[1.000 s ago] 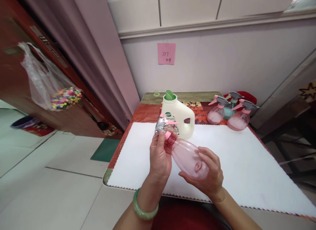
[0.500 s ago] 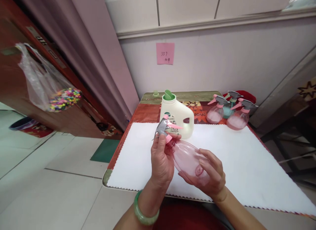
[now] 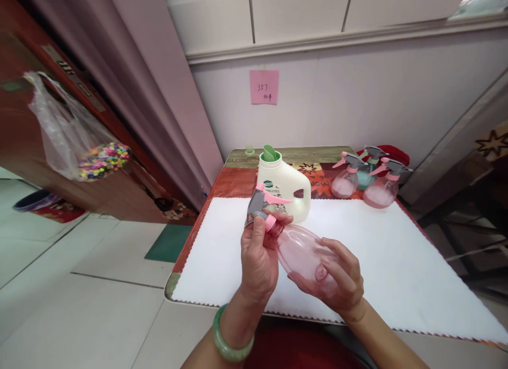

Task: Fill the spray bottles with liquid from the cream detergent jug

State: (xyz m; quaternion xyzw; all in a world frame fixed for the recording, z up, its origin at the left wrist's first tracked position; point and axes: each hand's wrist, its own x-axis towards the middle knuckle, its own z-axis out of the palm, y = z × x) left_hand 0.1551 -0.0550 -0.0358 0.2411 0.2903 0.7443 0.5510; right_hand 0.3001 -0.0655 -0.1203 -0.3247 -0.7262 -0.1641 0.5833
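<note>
A clear pink spray bottle (image 3: 298, 250) lies tilted between my two hands, above the front of the white mat. My left hand (image 3: 260, 258) is closed around its neck and pink collar, just under the grey and pink trigger head (image 3: 257, 205). Around the bottle's lower body wraps my right hand (image 3: 337, 276), its fingers spread over the side and base. Behind the bottle stands a cream jug (image 3: 283, 181) with a handle and printed label; a green spout (image 3: 270, 153) sits in its mouth. My left hand partly hides the collar.
Pink spray bottles (image 3: 381, 192) and a teal one (image 3: 364, 176) stand at the table's back right, holding foamy liquid. A small green cap (image 3: 250, 150) sits at the back left. The white mat (image 3: 405, 274) covers the table's front. A plastic bag (image 3: 59, 131) hangs at left.
The trigger head has turned slightly in my left hand, its top shifting left. My right hand keeps its hold on the bottle's body.
</note>
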